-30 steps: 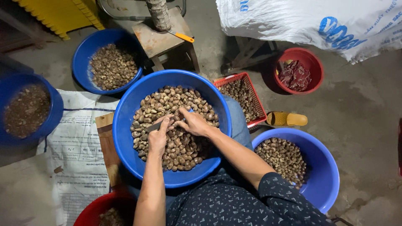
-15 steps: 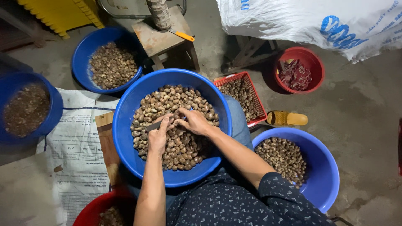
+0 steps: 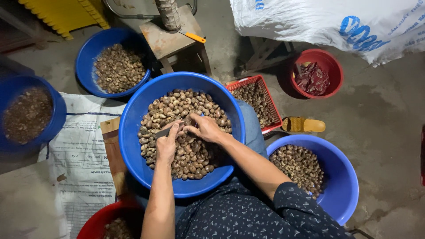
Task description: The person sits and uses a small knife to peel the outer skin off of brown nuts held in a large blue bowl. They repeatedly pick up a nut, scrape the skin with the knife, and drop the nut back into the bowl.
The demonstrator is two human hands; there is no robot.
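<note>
A big blue basin (image 3: 133,146) rests on my lap, filled with brown cashew nuts (image 3: 186,106) in their shells. Both hands meet over the middle of the heap. My left hand (image 3: 167,144) grips a small dark knife (image 3: 162,132) whose blade points left. My right hand (image 3: 204,127) pinches a single nut against the blade, fingers curled around it. The nut itself is mostly hidden by the fingertips.
More blue basins of nuts stand at the far left (image 3: 57,119), back left (image 3: 86,66) and right (image 3: 345,181). A red crate (image 3: 265,90), red bowl (image 3: 336,71), red tub (image 3: 95,223), wooden stool (image 3: 170,37), white sack (image 3: 318,20), yellow sandal (image 3: 305,125) and printed sheet (image 3: 77,163) surround me.
Both hands stay together over the heap with only small finger movements on the nut. Nothing else has shifted.
</note>
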